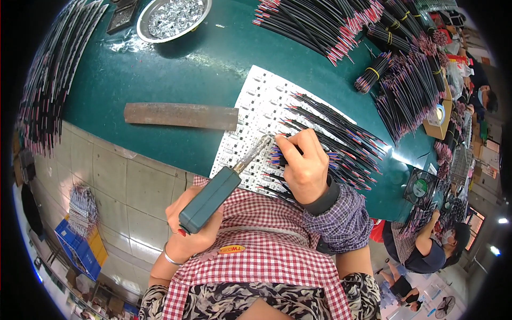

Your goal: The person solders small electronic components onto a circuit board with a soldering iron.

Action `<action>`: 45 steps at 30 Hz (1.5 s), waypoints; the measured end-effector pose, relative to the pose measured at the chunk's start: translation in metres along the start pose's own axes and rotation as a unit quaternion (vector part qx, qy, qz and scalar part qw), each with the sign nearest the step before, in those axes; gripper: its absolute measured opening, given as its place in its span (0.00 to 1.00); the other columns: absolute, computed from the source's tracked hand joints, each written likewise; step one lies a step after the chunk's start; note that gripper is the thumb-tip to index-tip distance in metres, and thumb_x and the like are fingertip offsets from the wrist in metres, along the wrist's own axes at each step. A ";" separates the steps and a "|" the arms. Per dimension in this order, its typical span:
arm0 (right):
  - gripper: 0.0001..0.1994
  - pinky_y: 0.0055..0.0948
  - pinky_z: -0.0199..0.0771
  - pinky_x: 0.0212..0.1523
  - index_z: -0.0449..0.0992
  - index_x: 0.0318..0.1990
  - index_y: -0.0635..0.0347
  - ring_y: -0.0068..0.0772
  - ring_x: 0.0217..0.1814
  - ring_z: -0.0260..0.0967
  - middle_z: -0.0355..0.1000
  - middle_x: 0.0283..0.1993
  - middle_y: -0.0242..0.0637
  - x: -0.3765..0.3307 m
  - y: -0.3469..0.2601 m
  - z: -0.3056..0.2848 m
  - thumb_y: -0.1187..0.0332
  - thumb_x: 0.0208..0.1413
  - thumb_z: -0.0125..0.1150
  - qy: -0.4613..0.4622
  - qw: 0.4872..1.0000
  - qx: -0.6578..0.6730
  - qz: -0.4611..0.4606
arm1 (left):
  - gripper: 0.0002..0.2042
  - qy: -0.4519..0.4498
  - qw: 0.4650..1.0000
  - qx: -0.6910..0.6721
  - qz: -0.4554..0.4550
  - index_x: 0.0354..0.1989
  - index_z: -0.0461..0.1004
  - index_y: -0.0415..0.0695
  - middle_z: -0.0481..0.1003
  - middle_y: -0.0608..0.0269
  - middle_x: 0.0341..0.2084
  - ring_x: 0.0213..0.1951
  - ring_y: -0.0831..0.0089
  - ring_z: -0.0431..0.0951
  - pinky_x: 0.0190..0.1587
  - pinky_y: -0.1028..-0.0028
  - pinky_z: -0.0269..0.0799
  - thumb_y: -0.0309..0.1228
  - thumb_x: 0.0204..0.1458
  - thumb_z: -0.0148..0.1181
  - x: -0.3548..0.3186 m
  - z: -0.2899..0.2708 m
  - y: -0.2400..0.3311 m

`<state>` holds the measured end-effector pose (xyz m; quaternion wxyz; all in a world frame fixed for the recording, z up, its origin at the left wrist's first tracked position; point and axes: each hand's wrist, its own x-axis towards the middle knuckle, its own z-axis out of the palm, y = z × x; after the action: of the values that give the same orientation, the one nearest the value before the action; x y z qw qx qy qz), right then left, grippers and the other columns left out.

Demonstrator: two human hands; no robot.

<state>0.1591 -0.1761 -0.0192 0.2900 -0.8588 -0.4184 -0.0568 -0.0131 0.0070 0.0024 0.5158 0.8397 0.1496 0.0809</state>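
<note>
My left hand (188, 224) is wrapped round a dark green soldering gun (210, 200), whose metal tip slants up to the right. The tip reaches a white circuit board sheet (258, 101) dotted with small components. Just right of the tip, my right hand (306, 165) is closed in a pinch on a thin black wire; its fingers partly hide the wire end. Several black wires (333, 122) with red and blue ends lie across the sheet's right side, some beneath my right hand. A flat rusty metal bar (181, 116) rests with one end on the sheet's left edge.
On the green table (106, 80), a metal bowl (176, 18) of small silvery pieces stands at the far left. Wire bundles (320, 24) are heaped at the far right, near a black fan (421, 186). Finished-looking strips with wires (58, 74) hang over the left edge. A co-worker (426, 245) is at right.
</note>
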 end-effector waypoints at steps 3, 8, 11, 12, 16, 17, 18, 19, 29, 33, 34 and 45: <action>0.16 0.34 0.70 0.27 0.77 0.39 0.69 0.39 0.33 0.66 0.61 0.30 0.38 0.000 0.000 0.000 0.83 0.36 0.59 -0.001 1.000 -0.005 -0.006 | 0.11 0.013 1.000 -0.010 -0.015 0.35 0.79 0.34 0.77 0.54 0.29 0.26 0.63 0.79 0.30 0.71 0.74 0.18 0.40 0.66 -0.012 -0.001 -0.009; 0.18 0.33 0.71 0.28 0.78 0.40 0.67 0.40 0.35 0.68 0.64 0.32 0.39 -0.001 -0.001 -0.003 0.84 0.36 0.58 -0.009 1.000 0.005 0.014 | 0.11 0.023 0.995 -0.042 -0.091 0.37 0.79 0.35 0.78 0.54 0.29 0.26 0.64 0.79 0.29 0.71 0.74 0.19 0.42 0.67 -0.028 -0.005 -0.013; 0.20 0.34 0.72 0.30 0.79 0.41 0.65 0.40 0.36 0.69 0.67 0.34 0.39 -0.001 0.002 -0.008 0.86 0.34 0.58 0.007 0.999 0.033 -0.003 | 0.12 0.043 0.998 -0.023 -0.036 0.39 0.79 0.35 0.78 0.53 0.30 0.27 0.64 0.79 0.31 0.71 0.74 0.20 0.44 0.67 -0.025 -0.004 -0.013; 0.23 0.33 0.73 0.32 0.81 0.43 0.63 0.40 0.37 0.69 0.68 0.35 0.39 0.000 -0.001 -0.015 0.87 0.33 0.60 0.022 0.999 0.033 -0.012 | 0.12 0.064 0.996 -0.039 -0.039 0.39 0.79 0.36 0.79 0.54 0.31 0.27 0.64 0.79 0.31 0.71 0.74 0.21 0.44 0.68 -0.026 -0.003 -0.013; 0.32 0.30 0.71 0.35 0.79 0.53 0.61 0.38 0.38 0.67 0.65 0.34 0.39 -0.019 -0.013 -0.017 0.87 0.32 0.63 0.032 0.993 0.090 0.073 | 0.12 0.110 0.989 -0.076 -0.057 0.40 0.79 0.36 0.79 0.55 0.31 0.28 0.63 0.79 0.32 0.71 0.74 0.22 0.46 0.68 -0.025 0.003 -0.011; 0.34 0.31 0.71 0.34 0.77 0.56 0.62 0.38 0.38 0.66 0.64 0.35 0.39 -0.018 -0.015 -0.011 0.87 0.32 0.63 0.025 0.994 0.067 0.085 | 0.12 0.109 0.989 -0.076 -0.057 0.40 0.79 0.36 0.79 0.55 0.31 0.28 0.63 0.79 0.32 0.71 0.74 0.22 0.46 0.68 -0.026 0.003 -0.013; 0.36 0.32 0.70 0.33 0.75 0.59 0.62 0.37 0.38 0.65 0.63 0.35 0.38 -0.016 -0.016 -0.007 0.86 0.32 0.63 0.018 0.994 0.044 0.097 | 0.11 0.097 0.993 -0.051 -0.034 0.39 0.79 0.36 0.79 0.55 0.31 0.28 0.64 0.79 0.31 0.71 0.74 0.22 0.46 0.69 -0.026 0.001 -0.016; 0.36 0.32 0.70 0.33 0.75 0.59 0.62 0.37 0.38 0.65 0.63 0.35 0.38 -0.015 -0.015 -0.008 0.86 0.32 0.63 0.018 0.994 0.044 0.098 | 0.11 0.084 0.996 -0.026 -0.012 0.39 0.79 0.36 0.79 0.55 0.30 0.27 0.65 0.79 0.30 0.71 0.73 0.22 0.45 0.69 -0.027 0.000 -0.017; 0.27 0.35 0.68 0.28 0.79 0.45 0.68 0.39 0.30 0.65 0.62 0.27 0.36 -0.019 -0.009 -0.007 0.84 0.28 0.58 -0.013 1.000 0.013 -0.001 | 0.11 0.060 0.994 -0.042 -0.083 0.37 0.80 0.35 0.79 0.54 0.31 0.25 0.68 0.79 0.28 0.74 0.74 0.20 0.43 0.68 -0.033 -0.003 -0.018; 0.24 0.34 0.67 0.26 0.79 0.41 0.68 0.39 0.29 0.64 0.61 0.26 0.36 -0.018 -0.010 -0.002 0.84 0.28 0.57 0.008 1.000 0.021 -0.015 | 0.12 0.020 0.999 -0.023 -0.044 0.37 0.80 0.33 0.80 0.51 0.33 0.28 0.67 0.81 0.31 0.74 0.76 0.19 0.42 0.67 -0.024 -0.005 -0.012; 0.24 0.34 0.67 0.26 0.79 0.41 0.68 0.38 0.29 0.63 0.60 0.26 0.36 -0.018 -0.010 -0.001 0.84 0.28 0.57 0.006 1.000 0.017 -0.011 | 0.12 0.014 0.999 -0.023 -0.035 0.37 0.79 0.32 0.80 0.51 0.33 0.28 0.67 0.81 0.31 0.74 0.76 0.18 0.41 0.67 -0.022 -0.005 -0.009; 0.25 0.32 0.66 0.24 0.79 0.42 0.69 0.36 0.29 0.63 0.60 0.27 0.36 -0.020 -0.013 0.000 0.83 0.27 0.58 -0.005 1.000 0.007 -0.010 | 0.11 0.001 1.000 0.010 -0.007 0.33 0.78 0.32 0.79 0.53 0.32 0.29 0.64 0.82 0.32 0.73 0.76 0.16 0.38 0.67 -0.014 -0.005 0.000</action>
<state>0.1363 -0.1839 -0.0205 0.2935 -0.8530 -0.4285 -0.0520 -0.0274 0.0066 0.0050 0.5078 0.8436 0.1569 0.0762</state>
